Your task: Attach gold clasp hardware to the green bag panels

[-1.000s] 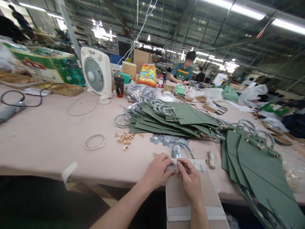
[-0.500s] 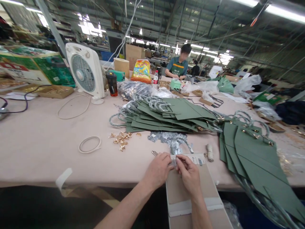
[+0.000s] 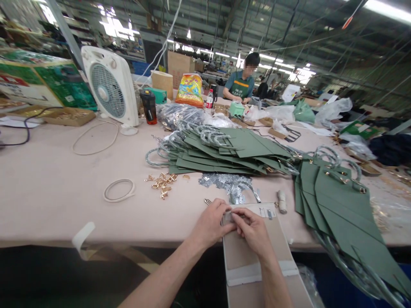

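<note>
My left hand (image 3: 210,224) is closed at the upper left corner of a beige panel (image 3: 240,254) with pale edging, which hangs over the table's front edge. My right hand (image 3: 252,229) pinches close beside it, thumb and fingertips meeting the left fingers. What lies between the fingertips is too small and covered to make out. Right of my hands, a small silver metal plate (image 3: 269,214) sits at slots in the panel's pale top strip. Just beyond is a heap of flat metal plates (image 3: 214,181). A small metal tool (image 3: 207,201) lies by my left knuckles.
Green bag panels with wrapped handles (image 3: 221,156) are piled behind; more green panels (image 3: 340,201) overhang at right. Gold fittings (image 3: 163,184), a tape roll (image 3: 118,191), a fan (image 3: 109,87) and a bottle (image 3: 148,107) stand or lie leftward. A co-worker (image 3: 240,83) stands across the table.
My right hand has shifted left along the panel's top, against my left fingers, and covers the spot that showed between them. The view has tipped slightly.
</note>
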Tool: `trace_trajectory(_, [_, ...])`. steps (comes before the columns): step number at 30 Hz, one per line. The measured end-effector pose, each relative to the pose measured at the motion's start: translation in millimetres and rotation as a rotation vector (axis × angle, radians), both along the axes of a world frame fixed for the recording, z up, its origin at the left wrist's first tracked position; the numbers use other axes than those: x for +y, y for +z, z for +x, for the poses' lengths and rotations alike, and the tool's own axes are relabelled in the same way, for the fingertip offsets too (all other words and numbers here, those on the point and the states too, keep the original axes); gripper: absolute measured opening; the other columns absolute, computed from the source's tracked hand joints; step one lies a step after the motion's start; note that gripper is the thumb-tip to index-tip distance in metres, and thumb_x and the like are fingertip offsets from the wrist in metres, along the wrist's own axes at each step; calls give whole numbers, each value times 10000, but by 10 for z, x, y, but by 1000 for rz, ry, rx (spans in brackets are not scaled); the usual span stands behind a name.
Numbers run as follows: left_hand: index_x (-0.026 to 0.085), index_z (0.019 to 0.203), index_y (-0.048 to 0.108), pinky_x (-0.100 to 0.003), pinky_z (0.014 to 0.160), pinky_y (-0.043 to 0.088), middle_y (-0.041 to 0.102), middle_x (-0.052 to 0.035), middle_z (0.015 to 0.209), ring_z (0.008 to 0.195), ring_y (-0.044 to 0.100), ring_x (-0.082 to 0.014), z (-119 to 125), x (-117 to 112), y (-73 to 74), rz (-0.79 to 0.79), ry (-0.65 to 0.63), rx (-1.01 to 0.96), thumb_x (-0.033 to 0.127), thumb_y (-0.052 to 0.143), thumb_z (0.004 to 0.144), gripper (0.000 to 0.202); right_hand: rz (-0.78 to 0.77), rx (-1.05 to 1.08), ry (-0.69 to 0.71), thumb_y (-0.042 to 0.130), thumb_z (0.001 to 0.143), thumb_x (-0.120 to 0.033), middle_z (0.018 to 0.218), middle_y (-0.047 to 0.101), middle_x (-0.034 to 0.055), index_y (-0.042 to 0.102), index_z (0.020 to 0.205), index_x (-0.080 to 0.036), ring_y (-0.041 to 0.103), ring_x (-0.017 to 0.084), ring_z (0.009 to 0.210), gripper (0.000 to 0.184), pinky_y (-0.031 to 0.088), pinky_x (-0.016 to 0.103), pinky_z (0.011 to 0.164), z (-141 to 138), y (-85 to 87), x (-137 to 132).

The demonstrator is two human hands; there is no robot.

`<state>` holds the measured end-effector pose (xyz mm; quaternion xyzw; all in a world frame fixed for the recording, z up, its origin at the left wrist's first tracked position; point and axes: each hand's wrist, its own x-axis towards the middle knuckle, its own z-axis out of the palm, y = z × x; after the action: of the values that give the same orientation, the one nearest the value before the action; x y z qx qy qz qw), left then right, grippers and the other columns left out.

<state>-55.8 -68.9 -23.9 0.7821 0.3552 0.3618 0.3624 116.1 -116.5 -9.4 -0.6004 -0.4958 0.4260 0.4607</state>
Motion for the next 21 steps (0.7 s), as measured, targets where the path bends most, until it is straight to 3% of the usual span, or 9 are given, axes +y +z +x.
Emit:
trace_trajectory(5, [239, 1166, 653, -331, 930, 525, 600, -48, 1185, 1065, 615, -214, -12, 5, 10, -14, 0, 8, 223, 815, 798, 403, 46, -80, -31, 754, 843, -550, 651, 667, 14, 773, 966, -188, 521, 134, 504, 383, 424, 246, 482, -37, -31, 26])
trace_trajectory(10, [236, 1165, 652, -337, 954, 519, 603, -45, 1182, 1080, 615, -214, -8, -1, 11, -27, 11, 6, 220, 805, 809, 387, 130, -201, -74, 723, 863, -517, 872, 768, 73, 783, 938, -214, 671, 228, 749, 317, 546, 316, 690, -62, -45, 32])
trace_trajectory(12, [235, 1170, 650, -342, 964, 519, 604, -46, 1179, 1085, 615, -217, -8, -2, 12, -30, 11, 0, 214, 794, 814, 384, 150, -272, -83, 703, 882, -486, 930, 776, 79, 785, 952, -221, 684, 245, 810, 286, 549, 335, 754, -77, -38, 31])
trace_trajectory(21, [233, 1163, 645, -351, 966, 521, 609, -53, 1174, 1075, 614, -222, -14, 4, 30, -21, 18, -6, 187, 771, 809, 378, 236, -433, -160, 679, 905, -388, 944, 734, 66, 756, 928, -248, 666, 240, 848, 162, 525, 338, 779, -137, -103, 26])
